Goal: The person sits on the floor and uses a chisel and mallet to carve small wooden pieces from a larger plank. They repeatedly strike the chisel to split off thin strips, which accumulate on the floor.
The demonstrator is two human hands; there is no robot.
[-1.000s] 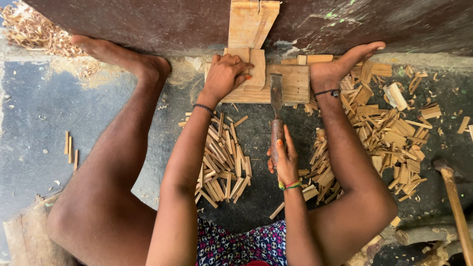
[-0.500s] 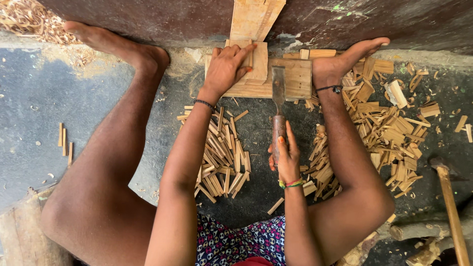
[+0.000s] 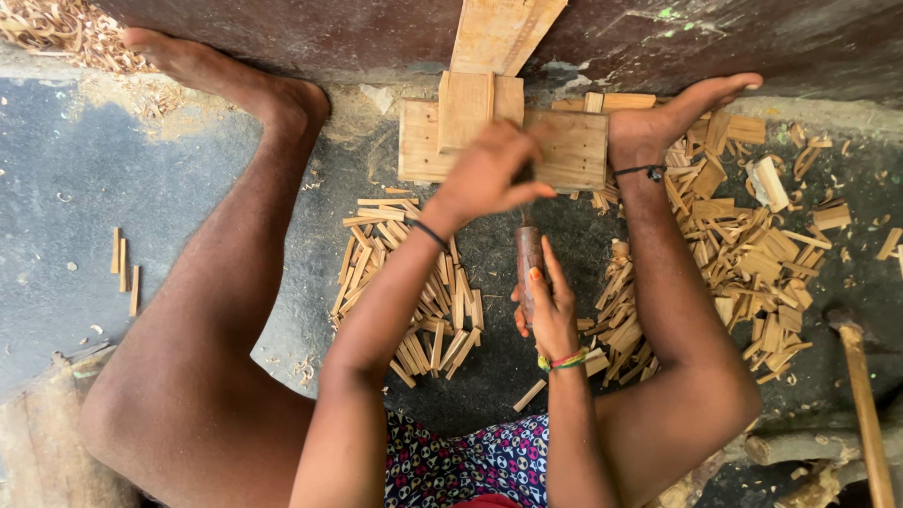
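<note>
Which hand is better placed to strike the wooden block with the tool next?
Right, probably: the right hand grips the tool's handle below the wooden block; the left hand rests on the block.

Bare arms and legs, a dark cord on the left wrist, coloured threads on the right, patterned shorts

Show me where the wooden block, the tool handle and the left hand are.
wooden block (image 3: pixel 574 150), head view, bare right face.
tool handle (image 3: pixel 530 259), head view, upper brown shaft.
left hand (image 3: pixel 489 174), head view, back of hand.
</note>
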